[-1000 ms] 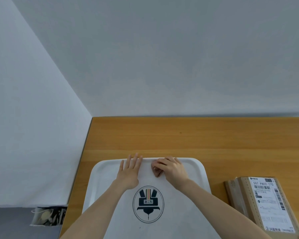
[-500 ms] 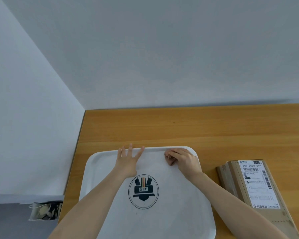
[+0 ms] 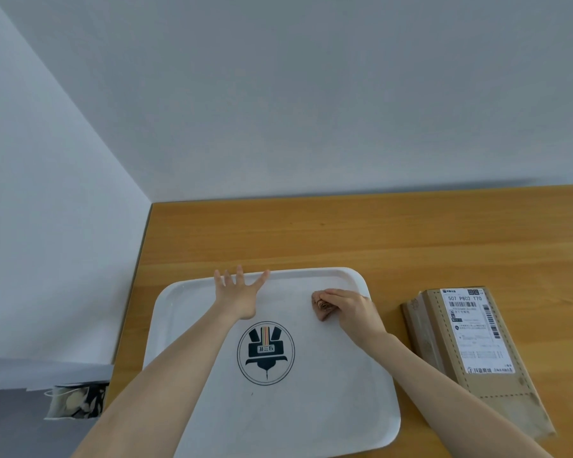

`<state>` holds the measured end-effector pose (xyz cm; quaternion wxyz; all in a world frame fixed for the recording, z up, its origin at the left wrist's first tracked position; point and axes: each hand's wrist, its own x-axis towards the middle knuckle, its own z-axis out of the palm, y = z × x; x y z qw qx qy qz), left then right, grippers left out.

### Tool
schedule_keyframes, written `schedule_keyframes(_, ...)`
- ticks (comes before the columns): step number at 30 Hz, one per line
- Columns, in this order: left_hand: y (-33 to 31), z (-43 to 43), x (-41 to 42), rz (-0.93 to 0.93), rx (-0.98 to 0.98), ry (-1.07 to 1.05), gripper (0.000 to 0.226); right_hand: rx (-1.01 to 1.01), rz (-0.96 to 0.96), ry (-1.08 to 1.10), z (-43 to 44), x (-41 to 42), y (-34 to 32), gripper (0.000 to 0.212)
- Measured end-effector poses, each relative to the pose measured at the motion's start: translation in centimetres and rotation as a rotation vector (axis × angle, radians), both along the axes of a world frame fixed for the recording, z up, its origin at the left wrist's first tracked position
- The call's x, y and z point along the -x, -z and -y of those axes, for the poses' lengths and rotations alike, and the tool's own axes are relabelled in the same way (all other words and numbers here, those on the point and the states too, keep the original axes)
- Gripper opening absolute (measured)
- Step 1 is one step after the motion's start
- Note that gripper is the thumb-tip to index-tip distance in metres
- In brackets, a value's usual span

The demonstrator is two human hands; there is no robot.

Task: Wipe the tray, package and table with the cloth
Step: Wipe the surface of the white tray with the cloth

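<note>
A white tray point(image 3: 328, 408) with a dark round emblem lies on the wooden table point(image 3: 344, 233) in front of me. My left hand point(image 3: 237, 294) presses flat on the tray's far left part, fingers spread toward the rim. My right hand point(image 3: 353, 310) grips a small folded brown cloth point(image 3: 321, 307) against the tray's far right area. A brown cardboard package point(image 3: 470, 345) with a white shipping label lies on the table just right of the tray.
The table's left edge point(image 3: 136, 285) drops off beside a white wall. Below it on the grey floor sits a patterned bag point(image 3: 75, 401). Bare wood stretches beyond the tray to the back wall.
My right hand has slid the cloth to the right along the tray's far side. The left hand has stayed flat with fingers spread wider. The view has tilted, so the tray sits lower in frame.
</note>
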<state>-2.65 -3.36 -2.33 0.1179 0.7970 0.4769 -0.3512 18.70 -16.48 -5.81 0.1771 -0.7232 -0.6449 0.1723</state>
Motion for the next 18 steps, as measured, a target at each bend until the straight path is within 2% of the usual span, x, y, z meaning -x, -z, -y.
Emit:
schedule_keyframes(7, -0.1, 0.1, -0.5, -0.006, 0.015, -0.021, 0.088, 0.013, 0.042, -0.075, 1.7, 0.1, -0.6, 0.064)
schedule_keyframes(13, -0.1, -0.1, -0.5, -0.009, 0.024, -0.016, 0.086, 0.007, 0.242, -0.313, 4.4, 0.4, -0.4, 0.049)
schedule_keyframes(18, 0.0, -0.1, -0.5, 0.01, 0.045, -0.032, 0.087, 0.005, 0.37, -0.399, 2.5, -0.4, -0.9, 0.049)
